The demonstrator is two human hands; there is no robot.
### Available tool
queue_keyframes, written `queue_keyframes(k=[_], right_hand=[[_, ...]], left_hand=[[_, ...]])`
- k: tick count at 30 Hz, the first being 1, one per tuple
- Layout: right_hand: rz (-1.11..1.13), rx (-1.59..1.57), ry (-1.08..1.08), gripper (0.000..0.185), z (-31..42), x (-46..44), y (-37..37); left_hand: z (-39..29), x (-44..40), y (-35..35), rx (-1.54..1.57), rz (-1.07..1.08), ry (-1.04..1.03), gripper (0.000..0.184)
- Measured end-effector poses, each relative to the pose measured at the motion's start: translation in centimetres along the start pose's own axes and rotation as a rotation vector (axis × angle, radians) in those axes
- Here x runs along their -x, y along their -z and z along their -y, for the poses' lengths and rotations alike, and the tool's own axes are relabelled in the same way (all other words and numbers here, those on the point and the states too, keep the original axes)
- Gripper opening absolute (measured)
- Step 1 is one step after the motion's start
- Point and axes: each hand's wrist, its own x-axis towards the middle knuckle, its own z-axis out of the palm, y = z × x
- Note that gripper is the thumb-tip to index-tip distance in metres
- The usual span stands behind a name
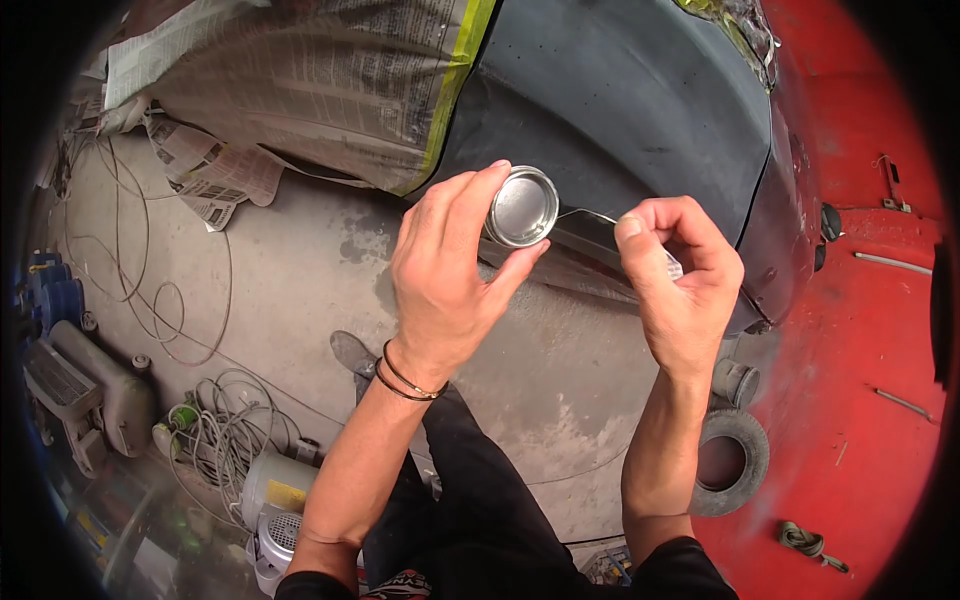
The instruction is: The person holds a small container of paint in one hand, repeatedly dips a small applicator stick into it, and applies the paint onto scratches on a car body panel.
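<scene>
In the head view, the left hand [445, 255] is raised near the middle of the frame, its grip closed around the side of a small metal cup [523, 207], with the fingertips at the upper left of the rim and the thumb at the lower right. The cup's round opening faces the camera and shows a shiny inside. To its right, the right hand [685, 285] has its grip pinched on a thin wire [590, 213], which runs left to the edge of the cup; whether the two are joined I cannot tell. Two dark bracelets [405, 378] circle the left wrist.

Behind the hands, a dark grey car panel [620, 110] fills the upper middle. Newspaper [300, 90] covers the upper left, edged by a yellow-green tape strip [455, 100]. A coiled cable [215, 430] lies at the lower left, on the grey floor [560, 350]. Red ground [850, 400] spans the right side, with a tyre [755, 460] at the lower right and a dusty can [735, 383] just above it. One shoe [352, 352] shows left of the left forearm.
</scene>
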Motion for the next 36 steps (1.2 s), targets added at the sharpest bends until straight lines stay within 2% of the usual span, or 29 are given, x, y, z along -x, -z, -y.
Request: queue_keyframes(k=[3, 6, 7, 9, 12, 15, 19, 36], right_hand=[[-0.01, -0.149, -0.046, 0.005, -0.2, 0.8, 0.2], [0.029, 0.005, -0.054, 0.007, -1.7, 1.1, -0.1], [0.044, 0.15, 0.069, 0.01, -3.1, 1.2, 0.0], [0.026, 0.137, -0.003, 0.012, -2.9, 1.8, 0.3], [-0.063, -0.03, -0.066, 0.013, -3.1, 1.2, 0.6], [-0.209, -0.022, 0.026, 0.014, -4.0, -1.1, -0.3], [-0.263, 0.001, 0.059, 0.017, -4.9, -3.7, -2.1], [-0.278, 0.129, 0.107, 0.016, -5.5, -5.0, -3.5]], left_hand=[[-0.3, -0.2, 0.0, 0.024, 0.005, 0.004, 0.081], [-1.0, -0.3, 0.4, 0.057, 0.017, 0.03, 0.081], [-1.1, -0.3, 0.5, 0.068, 0.015, 0.037, 0.08], [-1.1, -0.5, 0.7, 0.067, 0.003, 0.05, 0.08], [-0.6, -0.3, 1.1, 0.043, -0.013, 0.074, 0.078], [-0.3, 0.1, 0.8, 0.039, -0.007, 0.092, 0.078], [-0.7, 0.6, 0.6, 0.036, 0.025, 0.102, 0.079], [-0.5, 0.6, 0.1, 0.041, 0.012, 0.11, 0.079]])
